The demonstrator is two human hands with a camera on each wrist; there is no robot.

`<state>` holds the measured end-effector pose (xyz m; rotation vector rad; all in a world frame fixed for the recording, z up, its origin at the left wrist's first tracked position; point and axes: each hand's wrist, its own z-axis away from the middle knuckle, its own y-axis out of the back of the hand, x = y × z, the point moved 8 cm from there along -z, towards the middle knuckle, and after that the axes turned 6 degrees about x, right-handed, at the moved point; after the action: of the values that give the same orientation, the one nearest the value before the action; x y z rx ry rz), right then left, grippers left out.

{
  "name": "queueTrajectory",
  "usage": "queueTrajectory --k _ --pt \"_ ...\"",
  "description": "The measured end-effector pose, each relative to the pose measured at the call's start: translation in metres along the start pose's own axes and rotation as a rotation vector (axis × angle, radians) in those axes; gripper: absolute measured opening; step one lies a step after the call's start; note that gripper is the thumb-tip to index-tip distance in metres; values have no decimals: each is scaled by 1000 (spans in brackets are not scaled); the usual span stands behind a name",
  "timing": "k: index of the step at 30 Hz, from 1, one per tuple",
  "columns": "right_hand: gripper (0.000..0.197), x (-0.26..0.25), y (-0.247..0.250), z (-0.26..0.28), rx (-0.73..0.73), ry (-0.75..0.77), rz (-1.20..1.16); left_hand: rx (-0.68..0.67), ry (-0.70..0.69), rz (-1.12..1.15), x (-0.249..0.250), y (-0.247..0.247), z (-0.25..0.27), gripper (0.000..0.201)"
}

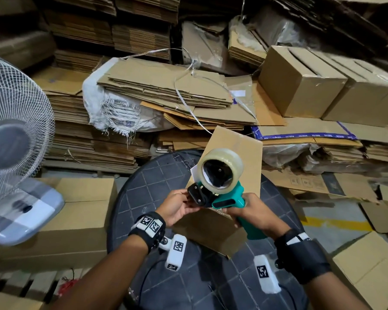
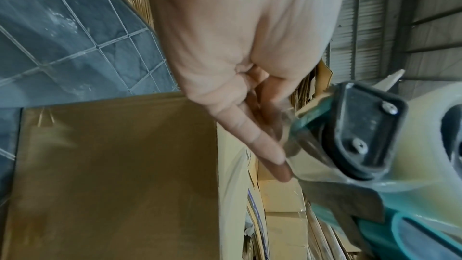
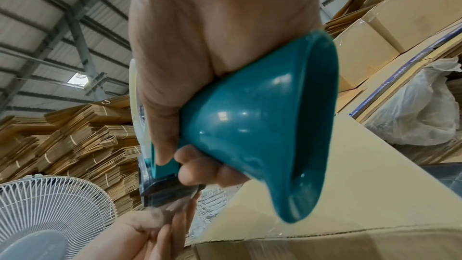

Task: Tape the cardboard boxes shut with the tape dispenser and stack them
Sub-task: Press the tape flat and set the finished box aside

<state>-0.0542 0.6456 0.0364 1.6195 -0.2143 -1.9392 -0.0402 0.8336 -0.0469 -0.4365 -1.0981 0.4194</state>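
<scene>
A brown cardboard box [image 1: 211, 229] lies tilted on the dark round table [image 1: 157, 182], with clear tape across its far face. Above it is a teal tape dispenser [image 1: 229, 200] carrying a roll of clear tape [image 1: 220, 168]. My right hand [image 1: 240, 218] grips the teal handle [image 3: 262, 116]. My left hand [image 1: 188, 199] is at the dispenser's black front end [image 2: 362, 126]. Its fingers [image 2: 250, 131] and thumb pinch the loose end of the clear tape [image 2: 302, 157]. The box side [image 2: 112, 175] lies just below that hand.
A white standing fan [image 1: 14, 135] is close on the left. A closed box [image 1: 81, 215] sits beside the table. Flat cardboard stacks [image 1: 166, 90] fill the back, made-up boxes [image 1: 300, 86] stand at the back right, and another box [image 1: 372, 271] sits at the lower right.
</scene>
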Motion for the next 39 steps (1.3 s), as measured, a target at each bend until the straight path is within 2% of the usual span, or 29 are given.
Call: queueTrajectory --k 4,9,14,19,24,29,34,39 --pt "27 -6 -4 -1 -27 4 4 -98 32 5 2 7 8 27" --pt "19 -15 -7 -2 -61 9 42 -141 88 -51 4 15 9 22" --pt "19 -20 -7 -5 -86 27 174 -115 164 -152 3 23 5 27" --pt "18 -27 -8 -8 -86 43 228 -78 200 -316 12 32 8 8" --pt "19 -26 -7 -13 -56 64 237 -32 145 -350 21 39 1 11" --pt "11 -20 8 -10 47 97 269 227 -18 -369 59 90 -16 13" --pt "10 -2 17 -17 102 59 388 107 -11 -444 58 98 -24 14" --pt "14 18 15 -24 130 28 501 95 -43 -404 40 98 -39 14"
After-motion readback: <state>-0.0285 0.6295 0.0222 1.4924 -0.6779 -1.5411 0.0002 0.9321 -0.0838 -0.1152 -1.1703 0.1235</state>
